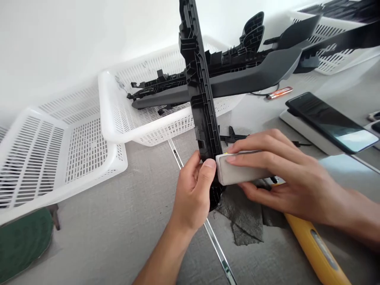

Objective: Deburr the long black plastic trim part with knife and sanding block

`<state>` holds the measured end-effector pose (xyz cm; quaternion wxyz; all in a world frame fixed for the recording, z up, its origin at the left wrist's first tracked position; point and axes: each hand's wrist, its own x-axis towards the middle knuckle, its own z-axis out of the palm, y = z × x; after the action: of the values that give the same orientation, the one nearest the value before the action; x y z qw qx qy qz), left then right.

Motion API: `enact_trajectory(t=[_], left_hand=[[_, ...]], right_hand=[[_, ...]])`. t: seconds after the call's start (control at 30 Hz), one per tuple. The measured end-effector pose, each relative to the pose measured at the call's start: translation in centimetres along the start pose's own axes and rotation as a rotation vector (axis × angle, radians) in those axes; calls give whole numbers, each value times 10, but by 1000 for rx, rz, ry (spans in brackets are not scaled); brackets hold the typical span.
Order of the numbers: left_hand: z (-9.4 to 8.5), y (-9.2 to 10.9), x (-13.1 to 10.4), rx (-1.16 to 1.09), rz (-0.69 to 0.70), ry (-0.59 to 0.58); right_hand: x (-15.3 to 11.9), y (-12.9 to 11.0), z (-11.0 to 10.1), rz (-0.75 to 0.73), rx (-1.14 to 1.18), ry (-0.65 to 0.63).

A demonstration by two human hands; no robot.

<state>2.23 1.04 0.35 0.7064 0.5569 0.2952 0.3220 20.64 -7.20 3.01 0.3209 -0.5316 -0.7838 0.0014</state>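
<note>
Both grasp: left grip (192, 194) a ribbed, seemingly plastic strip (199, 91), right grip (292, 178) a boxy pale block (243, 172).

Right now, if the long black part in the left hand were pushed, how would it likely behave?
The long black part is probably stiff, since it extends straight beyond the left hand. Its ribbed side suggests low weight for its size. Held near one end, it may swing or tip.

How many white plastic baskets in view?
3 visible: left basket, middle basket behind the upright black plastic part, upper-right basket. Others may be hidden, nested underneath.
</note>
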Motion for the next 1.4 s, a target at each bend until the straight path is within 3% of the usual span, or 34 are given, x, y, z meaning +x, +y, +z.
enact_trajectory(t=[0.2, 0.37, 0.53, 0.77, 0.97, 1.1, 1.27, 1.4], left_hand=[[0, -1, 0, 1, 1, 9], [1, -2, -1, -25, 22, -9], [0, -1, 0, -19, 21, -8], [-1, 0, -2, -7, -19, 2], [0, -2, -2, -27, -6, -2], [1, -1, 0, -37, 15, 11], [0, -3, 0, -41, 20, 15], [0, -3, 0, -37, 31, 24]], right_hand=[[1, -3, -4, 80, -45, -15], [-2, -3, -1, 35, 9, -15], [-2, -2, 0, 75, -57, 12], [1, 1, -5, -8, -133, 32], [-5, 2, -4, -64, -12, -116], [-8, 0, -2, -13, -8, -121], [-9, -2, -1, -90, 58, -234], [-9, -2, 0, -36, 30, -175]])
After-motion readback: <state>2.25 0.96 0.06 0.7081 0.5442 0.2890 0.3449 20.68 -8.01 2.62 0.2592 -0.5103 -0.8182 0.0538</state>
